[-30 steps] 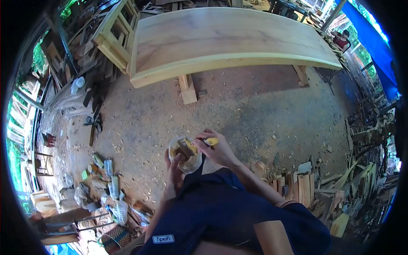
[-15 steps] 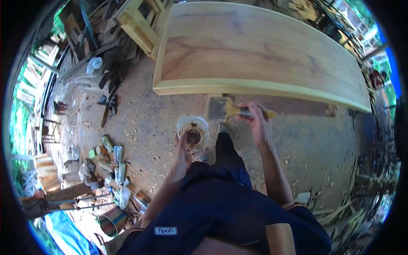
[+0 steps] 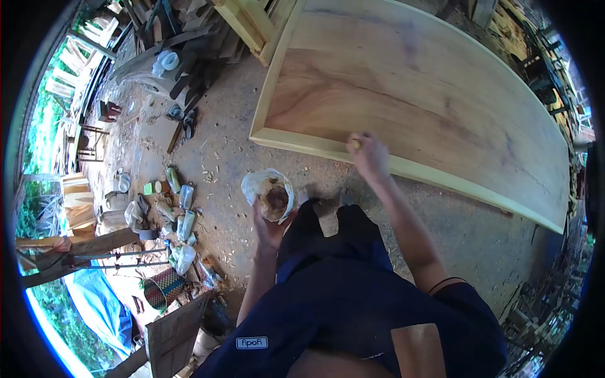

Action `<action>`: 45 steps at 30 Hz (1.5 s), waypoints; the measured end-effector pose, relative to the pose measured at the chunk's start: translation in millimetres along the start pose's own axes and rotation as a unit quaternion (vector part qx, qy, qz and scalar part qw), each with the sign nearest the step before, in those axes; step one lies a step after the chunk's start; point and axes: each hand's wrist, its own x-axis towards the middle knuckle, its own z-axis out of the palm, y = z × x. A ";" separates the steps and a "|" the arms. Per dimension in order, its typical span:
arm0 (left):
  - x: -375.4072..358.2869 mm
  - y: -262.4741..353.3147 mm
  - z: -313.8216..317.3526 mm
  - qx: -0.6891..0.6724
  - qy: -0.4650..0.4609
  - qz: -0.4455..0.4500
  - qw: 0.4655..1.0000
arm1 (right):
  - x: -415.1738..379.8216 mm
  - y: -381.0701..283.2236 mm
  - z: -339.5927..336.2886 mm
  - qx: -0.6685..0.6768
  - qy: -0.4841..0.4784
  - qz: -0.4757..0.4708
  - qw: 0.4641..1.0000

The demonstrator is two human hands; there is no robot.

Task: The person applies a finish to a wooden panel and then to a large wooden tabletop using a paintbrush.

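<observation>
My left hand (image 3: 267, 230) is closed on the side of a white plastic tub (image 3: 250, 184), in front of my legs. Brown residue coats the inside of the tub, which tilts toward me. At the near edge of a large wooden panel (image 3: 403, 94), my right hand (image 3: 370, 157) grips a paintbrush (image 3: 357, 145). Only the yellowish handle end shows; the bristles are hidden by the hand, so contact with the wood cannot be made out. Dark streaks of grain run across the panel, which has a paler raised border.
Plastic bottles (image 3: 186, 196) and other litter lie on the floor at left, near a woven basket (image 3: 165, 288). A pair of sandals (image 3: 189, 123) and stacked boards (image 3: 208, 31) are farther back. A wooden frame (image 3: 249, 25) stands beside the panel's left end.
My right hand has brought the brush from above the floor up to the panel's near edge, and its bristles are now out of sight. The view has turned; the tub remains in my left hand.
</observation>
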 end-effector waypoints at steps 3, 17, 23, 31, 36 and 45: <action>13.5 12.9 5.1 -0.010 0.011 -0.003 1.000 | 28.5 -67.8 55.4 0.202 0.013 -0.036 0.979; 78.2 93.4 -19.5 -0.013 0.036 0.014 0.999 | 19.6 24.0 43.9 0.461 -0.047 0.248 0.851; 98.3 102.2 -12.9 -0.016 0.015 0.018 1.000 | -19.0 102.2 -84.9 0.160 0.043 0.311 0.936; 80.7 98.5 -6.0 -0.033 0.050 0.040 0.997 | 51.0 -45.7 20.7 0.002 -0.050 0.022 0.998; 66.6 79.0 -12.6 -0.070 0.083 0.075 0.991 | 96.4 -114.3 103.1 0.432 -0.171 0.051 0.884; 55.9 15.3 35.1 -0.155 0.107 0.104 0.977 | 101.9 77.9 0.8 0.383 -0.220 0.199 0.875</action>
